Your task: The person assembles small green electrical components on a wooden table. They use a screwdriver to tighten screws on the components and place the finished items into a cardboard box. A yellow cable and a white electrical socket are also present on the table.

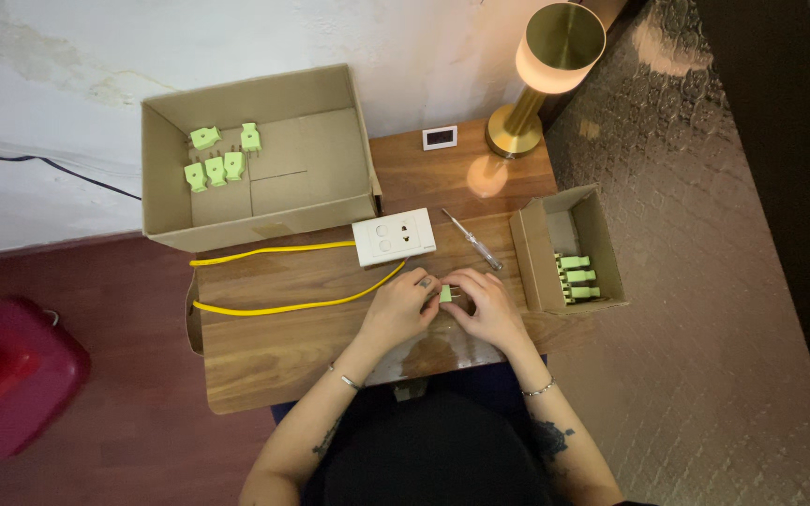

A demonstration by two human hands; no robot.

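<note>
Head view: over the wooden table (264,356), left hand (400,309) and right hand (489,305) pinch a small green plug (445,294) between closed fingertips; it could slip loose, likely skittering towards the screwdriver (472,240) or yellow cable (302,302)

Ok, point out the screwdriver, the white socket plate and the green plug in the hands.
screwdriver (473,243): head view, middle of its shaft.
white socket plate (394,237): head view, centre of its face.
green plug (445,294): head view, visible body between both hands.
</note>
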